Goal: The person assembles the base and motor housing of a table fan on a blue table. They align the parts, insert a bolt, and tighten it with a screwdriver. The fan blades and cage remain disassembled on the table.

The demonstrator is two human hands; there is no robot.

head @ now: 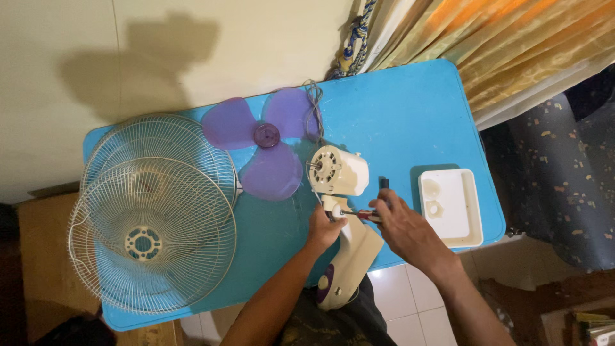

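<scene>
**Mia:** What were the hands doing?

**Ben:** The left hand was closed around the neck of the fan body, just under the cream motor. The right hand was closed on a screwdriver with a red handle. Its tip pointed at the neck joint.

**Mia:** Where was the fan body?

**Ben:** It lay at the near edge of the blue desk, and its purple-trimmed base stuck out over the edge.

**Mia:** How could that step go well?

**Ben:** I think the tip had to sit straight in the screw, and the left hand had to keep the neck from rolling. Loose screws could go in the white tray on the right.

**Mia:** Any boxes or labels?

**Ben:** I saw no boxes and no signs. The purple fan blade lay by the motor. Two wire guards were stacked at the left.
</scene>
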